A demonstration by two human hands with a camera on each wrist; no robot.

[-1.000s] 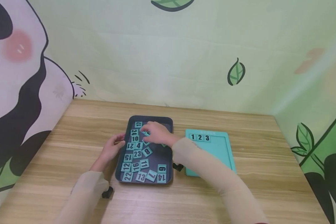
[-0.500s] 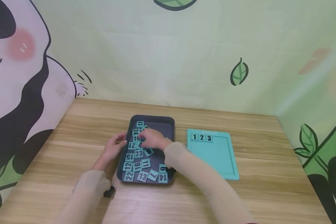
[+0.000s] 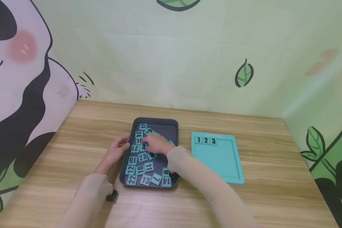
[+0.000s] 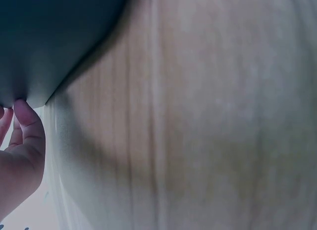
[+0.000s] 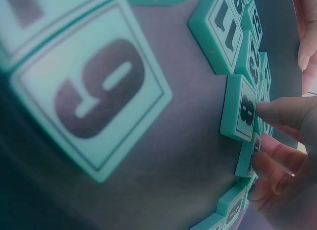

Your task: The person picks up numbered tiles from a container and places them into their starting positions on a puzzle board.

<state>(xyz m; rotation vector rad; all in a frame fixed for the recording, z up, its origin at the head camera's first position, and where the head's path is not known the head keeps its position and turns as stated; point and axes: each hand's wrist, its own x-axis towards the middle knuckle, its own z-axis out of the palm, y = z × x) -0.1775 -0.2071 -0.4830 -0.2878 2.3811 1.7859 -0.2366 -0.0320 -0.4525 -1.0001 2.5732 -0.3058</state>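
— Since a second ago, what has shifted?

— Mostly the right hand [image 3: 156, 144]: it has drawn back from the far end of the dark rectangular plastic tray [image 3: 172, 124] toward the middle, and now lies among the teal square number tiles [image 3: 142, 156].

— Is it grasping one?

— Its fingertips [image 5: 277, 111] rest against the edge of the tile marked 8 [image 5: 239, 107], with the lower fingers curled at the tile beneath. Whether any tile is truly pinched, I cannot tell.

— And the other hand?

— That left hand [image 3: 116, 151] sits at the tray's left wall, fingers touching the rim; the left wrist view shows a fingertip [image 4: 25, 116] pressed to the dark wall. Nothing is gripped.

— Anything else nearby?

— Right of the tray lies a teal rectangular puzzle board [image 3: 219, 158] on the wooden table [image 3: 259, 196], with tiles 1, 2, 3 [image 3: 206, 140] seated in its top row. Tile 9 [image 5: 96, 88] lies loose in the tray.
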